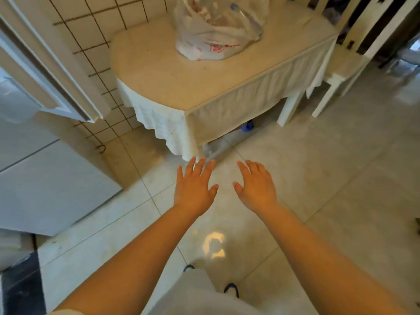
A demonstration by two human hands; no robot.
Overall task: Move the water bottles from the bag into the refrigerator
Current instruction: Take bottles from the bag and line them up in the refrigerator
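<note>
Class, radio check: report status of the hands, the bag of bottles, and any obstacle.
Left hand and right hand open, empty, over the floor. Bag on the table ahead, bottles inside, untouched. Refrigerator at left, shut. Path to the bag unobstructed.

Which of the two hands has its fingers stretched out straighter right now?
The left hand: its fingers are straight and spread, while the right hand has its fingers slightly curled. Both are empty.

Both arms reach forward over the pale tiled floor (318, 178), the left hand (195, 187) and right hand (256, 187) held palm-down with fingers spread and holding nothing. Ahead, a translucent plastic bag (213, 35) with clear water bottles (247, 21) inside sits on a cloth-draped table (204, 80). A white refrigerator (45, 178) stands at the left, a white chair (345, 62) at the right.
</note>
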